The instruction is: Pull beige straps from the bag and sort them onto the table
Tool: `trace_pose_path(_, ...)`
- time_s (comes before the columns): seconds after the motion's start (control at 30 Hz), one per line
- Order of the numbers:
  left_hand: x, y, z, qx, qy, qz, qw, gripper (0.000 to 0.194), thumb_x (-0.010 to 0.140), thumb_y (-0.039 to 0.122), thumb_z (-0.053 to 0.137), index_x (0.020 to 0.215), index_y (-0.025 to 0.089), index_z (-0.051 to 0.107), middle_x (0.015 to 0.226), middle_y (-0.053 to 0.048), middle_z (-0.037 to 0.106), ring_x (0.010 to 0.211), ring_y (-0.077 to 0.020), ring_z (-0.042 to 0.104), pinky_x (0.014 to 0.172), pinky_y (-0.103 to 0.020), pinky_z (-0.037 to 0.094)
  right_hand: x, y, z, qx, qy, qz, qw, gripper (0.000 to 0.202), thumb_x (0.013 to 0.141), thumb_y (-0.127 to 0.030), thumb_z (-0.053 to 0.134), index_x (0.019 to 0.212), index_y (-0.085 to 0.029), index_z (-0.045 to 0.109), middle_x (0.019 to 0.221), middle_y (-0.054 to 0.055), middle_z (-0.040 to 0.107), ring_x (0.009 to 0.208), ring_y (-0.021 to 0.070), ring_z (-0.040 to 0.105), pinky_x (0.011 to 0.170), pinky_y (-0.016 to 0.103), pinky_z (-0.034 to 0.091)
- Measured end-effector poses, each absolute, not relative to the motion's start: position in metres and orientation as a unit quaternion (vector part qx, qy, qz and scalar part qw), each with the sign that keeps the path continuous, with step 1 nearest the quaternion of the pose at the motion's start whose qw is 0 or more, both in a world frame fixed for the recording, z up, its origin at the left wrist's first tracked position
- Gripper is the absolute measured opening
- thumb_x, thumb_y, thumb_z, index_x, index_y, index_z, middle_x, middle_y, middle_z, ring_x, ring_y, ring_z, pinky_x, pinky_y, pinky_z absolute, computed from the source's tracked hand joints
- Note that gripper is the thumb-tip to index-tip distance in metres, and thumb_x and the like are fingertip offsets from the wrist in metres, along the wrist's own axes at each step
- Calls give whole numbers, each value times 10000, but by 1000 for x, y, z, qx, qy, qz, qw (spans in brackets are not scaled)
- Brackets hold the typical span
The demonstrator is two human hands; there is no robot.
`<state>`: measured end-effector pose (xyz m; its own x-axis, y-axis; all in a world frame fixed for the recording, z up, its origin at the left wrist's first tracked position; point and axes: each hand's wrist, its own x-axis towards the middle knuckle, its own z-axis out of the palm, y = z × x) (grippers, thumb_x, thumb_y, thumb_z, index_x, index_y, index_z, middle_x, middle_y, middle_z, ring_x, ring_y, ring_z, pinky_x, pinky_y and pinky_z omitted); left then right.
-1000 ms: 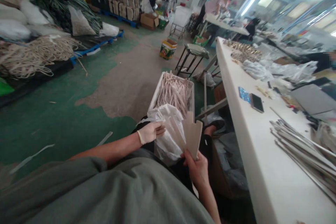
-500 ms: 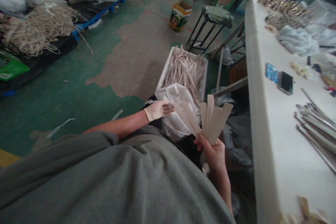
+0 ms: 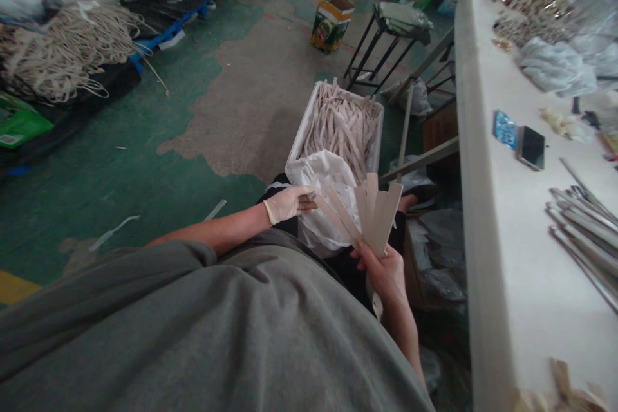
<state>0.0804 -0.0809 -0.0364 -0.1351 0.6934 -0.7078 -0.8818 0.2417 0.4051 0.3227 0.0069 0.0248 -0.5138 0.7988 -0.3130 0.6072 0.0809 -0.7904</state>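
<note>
Several flat beige straps (image 3: 383, 215) are fanned out in my right hand (image 3: 381, 267), which is closed around their lower ends. The lower part of the straps hangs below that hand, partly hidden. My left hand (image 3: 287, 204), in a pale glove, has its thumb and fingers at the far tip of the leftmost strap (image 3: 333, 215) and appears to pinch it. Behind both hands, a white plastic bag (image 3: 323, 170) lies over my lap and the near end of a white bin (image 3: 302, 132). The bin holds many long beige strips (image 3: 340, 125).
On the right runs a white table (image 3: 487, 219) with a phone (image 3: 531, 148), a blue packet (image 3: 505, 129), a bundle of strips (image 3: 584, 225) and metal hardware (image 3: 531, 6). A stool (image 3: 400, 19) and a carton (image 3: 332, 22) stand ahead. Cords (image 3: 87, 45) lie on a pallet at left.
My right hand has moved left with the fanned straps, closer to my left hand. My left hand has shifted slightly left. The view has turned a little.
</note>
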Motion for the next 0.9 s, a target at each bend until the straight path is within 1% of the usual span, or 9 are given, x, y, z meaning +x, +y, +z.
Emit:
trace_pose_path(0.1, 82, -81, -36, -106, 452, 613, 639, 192, 944, 216, 568, 803, 124, 662, 717, -58, 693, 649, -148, 665, 684, -260, 530, 323, 3, 28, -483, -736, 465, 94, 397, 744, -550, 630, 659, -166, 680, 501, 43, 620, 443, 167, 560, 477, 269, 446)
trace_pose_path(0.2, 82, -81, -37, -104, 458, 613, 635, 162, 915, 229, 619, 798, 126, 660, 708, -58, 688, 633, -142, 648, 675, -257, 535, 323, -1, 29, -475, -745, 460, 86, 394, 753, -546, 623, 657, -168, 682, 507, 47, 632, 442, 169, 567, 476, 268, 449)
trace_pose_path(0.33, 81, -82, -40, -96, 453, 611, 642, 130, 864, 233, 692, 791, 128, 666, 728, -59, 691, 645, -151, 654, 693, -275, 537, 324, -1, 28, -465, -755, 454, 89, 386, 765, -534, 616, 638, -174, 676, 520, 52, 652, 438, 167, 566, 481, 270, 452)
trace_pose_path(0.5, 82, -84, -42, -79, 449, 606, 652, 112, 860, 232, 697, 839, 123, 686, 792, -76, 717, 705, -166, 681, 721, -275, 528, 324, 2, 24, -468, -757, 446, 97, 383, 769, -532, 620, 648, -173, 678, 525, 54, 659, 434, 168, 565, 482, 270, 453)
trace_pose_path(0.6, 82, -84, -43, -74, 454, 614, 642, 127, 840, 239, 729, 847, 120, 684, 802, -77, 715, 703, -164, 684, 718, -273, 527, 326, 1, 20, -477, -754, 440, 102, 385, 789, -540, 620, 688, -173, 682, 568, 59, 681, 445, 169, 581, 484, 265, 453)
trace_pose_path(0.77, 83, -83, -51, -64, 463, 629, 621, 133, 806, 206, 767, 853, 115, 684, 817, -82, 720, 677, -159, 683, 677, -259, 530, 328, -2, 10, -478, -766, 420, 86, 394, 823, -559, 594, 733, -186, 682, 644, 64, 717, 465, 173, 605, 507, 268, 464)
trace_pose_path(0.83, 89, -84, -50, -58, 467, 636, 611, 158, 762, 185, 805, 830, 112, 682, 805, -81, 719, 656, -154, 680, 650, -245, 528, 328, -5, 9, -475, -777, 404, 89, 400, 830, -566, 572, 738, -193, 683, 630, 61, 707, 476, 183, 613, 511, 275, 463)
trace_pose_path(0.9, 101, -87, -41, -75, 469, 637, 607, 185, 711, 175, 838, 781, 119, 677, 745, -69, 706, 597, -140, 656, 595, -225, 512, 327, -7, 10, -471, -784, 393, 99, 414, 823, -583, 558, 731, -204, 697, 579, 57, 678, 475, 204, 614, 490, 290, 452)
